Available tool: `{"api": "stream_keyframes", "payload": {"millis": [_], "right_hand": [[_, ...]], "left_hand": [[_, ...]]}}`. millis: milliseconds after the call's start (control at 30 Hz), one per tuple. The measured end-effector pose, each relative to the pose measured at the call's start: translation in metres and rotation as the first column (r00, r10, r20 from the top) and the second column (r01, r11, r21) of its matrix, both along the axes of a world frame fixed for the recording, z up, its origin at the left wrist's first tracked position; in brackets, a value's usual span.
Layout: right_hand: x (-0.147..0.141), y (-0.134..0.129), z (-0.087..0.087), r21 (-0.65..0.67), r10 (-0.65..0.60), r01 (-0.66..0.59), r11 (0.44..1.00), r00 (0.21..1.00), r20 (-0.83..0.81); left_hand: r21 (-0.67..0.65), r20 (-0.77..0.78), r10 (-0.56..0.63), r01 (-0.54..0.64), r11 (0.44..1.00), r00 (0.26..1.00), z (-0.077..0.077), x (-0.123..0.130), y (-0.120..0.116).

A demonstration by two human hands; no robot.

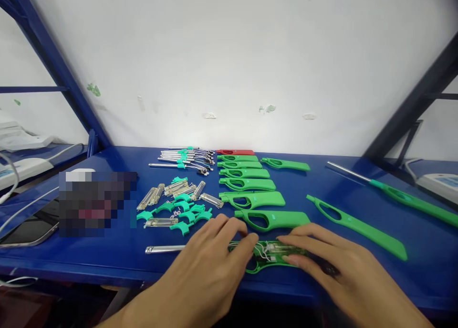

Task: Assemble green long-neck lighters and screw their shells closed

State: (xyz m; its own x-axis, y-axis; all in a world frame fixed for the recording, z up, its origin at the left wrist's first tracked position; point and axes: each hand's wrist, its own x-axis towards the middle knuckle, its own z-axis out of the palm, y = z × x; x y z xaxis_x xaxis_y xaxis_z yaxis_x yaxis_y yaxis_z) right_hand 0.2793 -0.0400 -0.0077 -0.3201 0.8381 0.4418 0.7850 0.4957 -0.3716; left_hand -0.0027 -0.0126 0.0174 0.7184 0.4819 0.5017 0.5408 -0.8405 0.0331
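An opened green lighter shell [255, 267] lies near the blue table's front edge, with white wires and a clear fuel tank [281, 248] inside. A silver metal tube [164, 249] sticks out from its left end, partly behind my left hand. My left hand [214, 266] has its thumb and index finger pinched over the wires at the shell's left part. My right hand [331, 261] holds the shell's right part between thumb and fingers, around the tank. A dark object [324, 266], hard to make out, shows under the right fingers.
Green shells [257, 200] and a red one [238, 152] are lined up behind the hands. Left of them lie metal tubes with wires [179, 158], clear tanks [211, 200] and teal pieces [181, 226]. An assembled lighter [411, 199] and another shell [368, 230] lie right. A phone [32, 225] rests left.
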Motion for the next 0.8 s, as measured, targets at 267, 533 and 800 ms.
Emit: {"api": "stream_keyframes", "payload": {"millis": [267,533,800], "right_hand": [[0.002,0.002,-0.005,-0.057,-0.022,0.022,0.998,1.000,0.008],[-0.002,-0.003,0.000,0.054,-0.052,0.052,0.997,0.999,0.006],[-0.004,-0.005,0.013,0.243,-0.037,0.033,0.970,0.999,0.013]], "left_hand": [[-0.151,0.046,-0.044,0.050,0.987,0.998,-0.018,0.011,0.015],[-0.214,0.168,-0.043,0.079,0.974,0.985,-0.027,0.009,0.018],[-0.185,0.113,-0.046,0.067,0.980,0.993,-0.026,0.010,0.015]]}}
